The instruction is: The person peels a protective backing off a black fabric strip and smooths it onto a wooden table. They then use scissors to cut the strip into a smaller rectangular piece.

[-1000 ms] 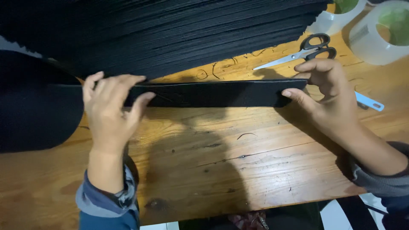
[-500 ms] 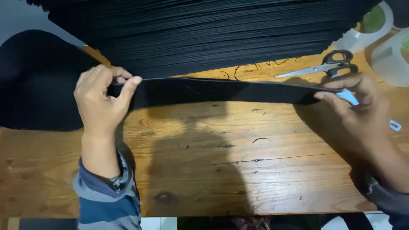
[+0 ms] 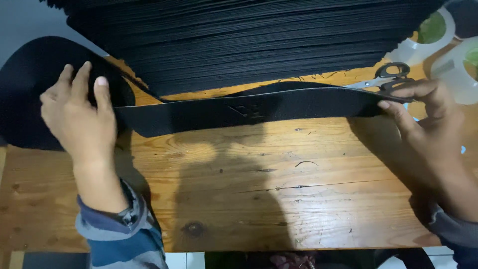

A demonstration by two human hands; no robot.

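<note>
Bare table at six o'clock; I see left hand and right hand pinching black strap ends.

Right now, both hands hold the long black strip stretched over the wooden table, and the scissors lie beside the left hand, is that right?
Not quite. In the head view the scissors lie beside the right hand, not the left hand. The rest stands: both hands hold the long black strip stretched over the wooden table.
</note>
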